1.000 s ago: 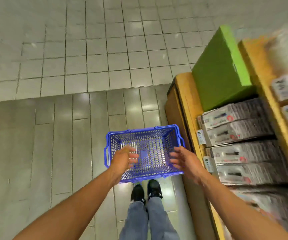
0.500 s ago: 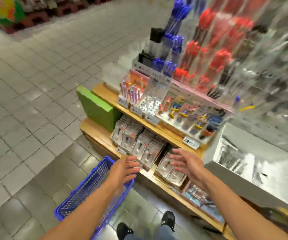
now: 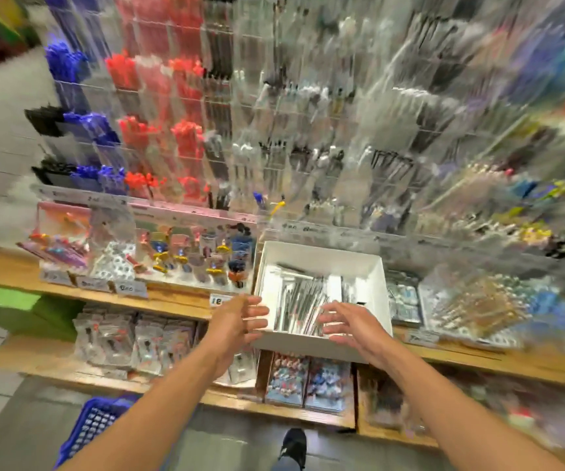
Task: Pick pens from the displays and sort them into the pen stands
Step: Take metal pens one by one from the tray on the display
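A white box (image 3: 322, 346) of loose silver-grey pens (image 3: 299, 305) stands on the wooden shelf in front of me. My left hand (image 3: 237, 321) hovers at the box's near left corner, fingers spread and holding nothing. My right hand (image 3: 349, 322) hangs over the box's near edge, fingers loosely bent, also holding nothing. Behind the box rises a wall of clear pen stands (image 3: 274, 130) with blue (image 3: 87, 125), red (image 3: 179, 137) and dark pens, much of it blurred by motion.
A blue plastic basket (image 3: 91, 430) sits on the floor at lower left. Wooden shelves (image 3: 179, 304) carry packaged stationery; a lower shelf (image 3: 226, 399) juts toward my shoe (image 3: 293, 443). A green box (image 3: 12, 307) lies far left.
My view swung up from the basket on the floor to the pen wall. Both hands rose with it from over the basket to the white box's near edge.
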`<state>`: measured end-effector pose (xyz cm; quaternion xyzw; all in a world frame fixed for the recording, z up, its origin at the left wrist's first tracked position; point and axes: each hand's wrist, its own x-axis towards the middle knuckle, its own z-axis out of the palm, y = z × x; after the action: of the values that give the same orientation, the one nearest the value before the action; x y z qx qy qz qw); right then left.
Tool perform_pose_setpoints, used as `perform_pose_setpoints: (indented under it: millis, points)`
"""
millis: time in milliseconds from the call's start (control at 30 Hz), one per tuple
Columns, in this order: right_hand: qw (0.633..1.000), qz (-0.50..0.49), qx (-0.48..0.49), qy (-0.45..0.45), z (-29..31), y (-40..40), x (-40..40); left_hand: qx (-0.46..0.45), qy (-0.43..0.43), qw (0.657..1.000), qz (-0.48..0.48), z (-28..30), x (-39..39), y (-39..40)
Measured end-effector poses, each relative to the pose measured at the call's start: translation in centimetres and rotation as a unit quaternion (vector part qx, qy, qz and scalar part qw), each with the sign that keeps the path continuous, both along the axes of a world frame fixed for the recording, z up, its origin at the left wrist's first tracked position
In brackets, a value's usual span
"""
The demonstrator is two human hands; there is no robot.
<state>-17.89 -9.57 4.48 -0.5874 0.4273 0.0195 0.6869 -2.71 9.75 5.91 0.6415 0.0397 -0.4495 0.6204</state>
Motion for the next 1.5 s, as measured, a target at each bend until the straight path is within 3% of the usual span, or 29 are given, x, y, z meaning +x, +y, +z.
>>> perform_pose_setpoints:
  millis: [500,767,867,1067,1267,1500]
  points:
    - [0.992,0.036,-0.067,0.097,-5.3,-4.0,2.4,0.148,-0.039,0.981,-0.119,-4.1,1.3,-9.0]
    - [0.941,0.142,-0.231,0.202,-9.2,-0.9,9.9,0.14,-0.019,0.984,-0.105,-5.6,2.9,-10.2]
    - [0.928,0.127,-0.248,0.247,-10.5,-0.1,11.7,0.134,-0.012,0.986,-0.101,-6.1,3.2,-10.3]
    - [0.943,0.077,-0.157,0.283,-10.2,-0.1,12.2,0.125,0.006,0.988,-0.095,-6.6,3.8,-10.8]
    - [0.976,0.058,0.14,0.155,-5.2,-1.8,7.8,0.14,0.003,0.987,-0.083,-7.0,4.0,-11.5]
    - [0.982,0.128,0.107,0.082,-3.1,-1.7,5.1,0.082,0.107,0.987,-0.089,-6.2,3.8,-12.3]
